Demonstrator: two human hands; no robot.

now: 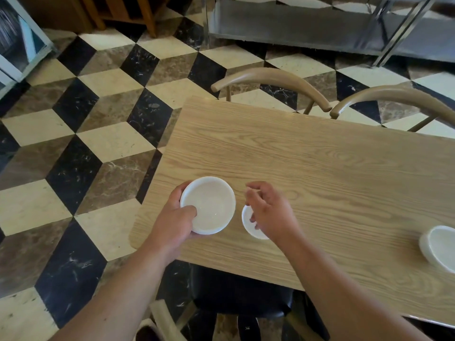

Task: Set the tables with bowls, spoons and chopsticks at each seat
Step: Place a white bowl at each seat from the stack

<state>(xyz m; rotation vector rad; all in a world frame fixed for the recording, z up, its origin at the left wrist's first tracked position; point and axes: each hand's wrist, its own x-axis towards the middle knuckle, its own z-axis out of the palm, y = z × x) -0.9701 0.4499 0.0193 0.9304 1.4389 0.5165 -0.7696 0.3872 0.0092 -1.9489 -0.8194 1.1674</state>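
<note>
Item 1: left hand, thumb over the near rim and fingers curled under the far side, gripping a large white bowl held just above the table near its left corner. Whether more bowls are stacked beneath it cannot be told.

Item 2: right hand, fingers loosely curled and holding nothing, poised over a small white bowl that sits on the table just beside the large one. Contact with it cannot be told.

Item 3: 1 further white bowl at the table's right edge.

Item 4: 2 far chairs, 1 near chair.

Step judged in hand: laying bowls at the near seat. Next move likely calls for lowering the large bowl flat beside the small one. No spoons or chopsticks in view.
</note>
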